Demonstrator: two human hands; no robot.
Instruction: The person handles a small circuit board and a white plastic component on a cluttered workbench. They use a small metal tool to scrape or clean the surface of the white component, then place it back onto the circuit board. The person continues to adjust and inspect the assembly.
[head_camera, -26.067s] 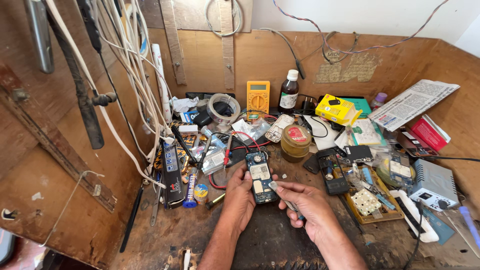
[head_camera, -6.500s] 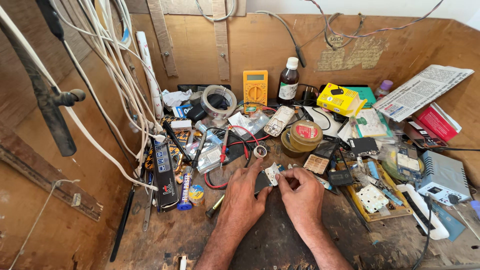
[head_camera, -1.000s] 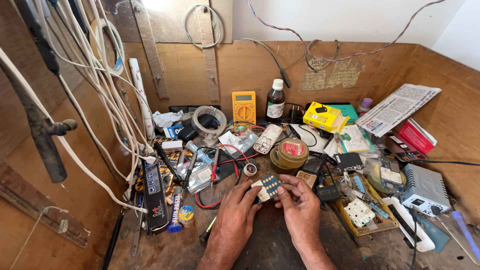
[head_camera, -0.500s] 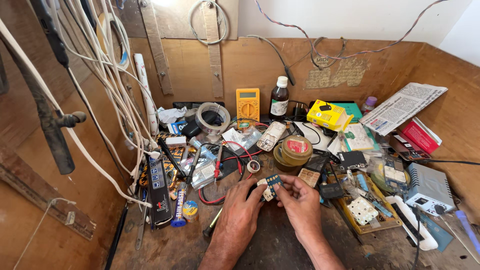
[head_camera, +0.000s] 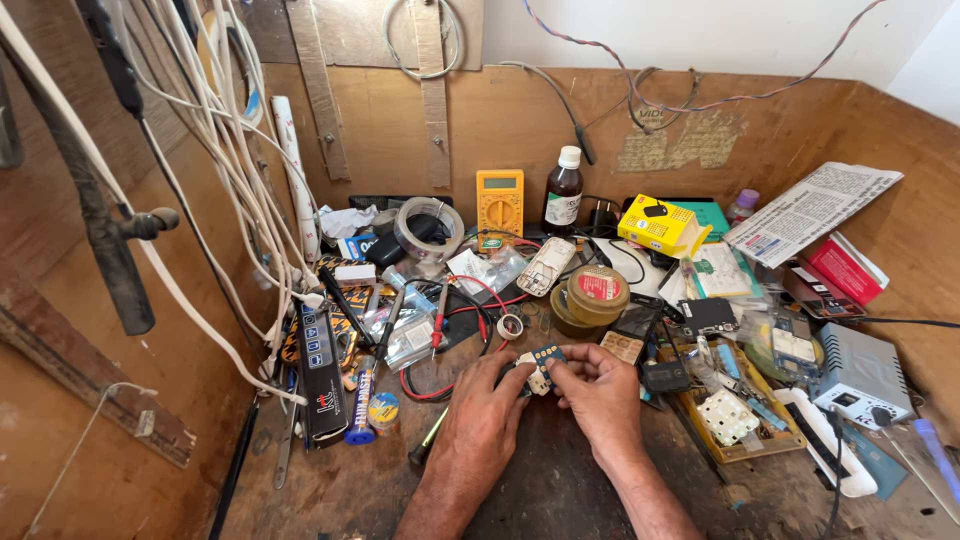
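Observation:
My left hand (head_camera: 484, 420) and my right hand (head_camera: 600, 395) meet over the middle of a cluttered wooden bench. Between their fingertips they pinch a small blue circuit board (head_camera: 543, 362) with light-coloured parts on it, held just above the benchtop. Both sets of fingers curl around the board's edges, left hand on its left side, right hand on its right. A small roll of white tape (head_camera: 510, 326) lies just beyond the board, and a round tin with a red lid (head_camera: 597, 290) sits behind my right hand.
A yellow multimeter (head_camera: 499, 203) and a brown bottle (head_camera: 564, 193) stand at the back. Red test leads (head_camera: 470, 300), a clear tape roll (head_camera: 429, 230), a yellow box (head_camera: 660, 225), a newspaper (head_camera: 812, 212), a wooden tray of parts (head_camera: 735, 420) and hanging white cables (head_camera: 235, 190) surround the hands.
Both hands keep holding the small board in about the same spot; the fingers shift slightly on it. The camera view has tilted a little.

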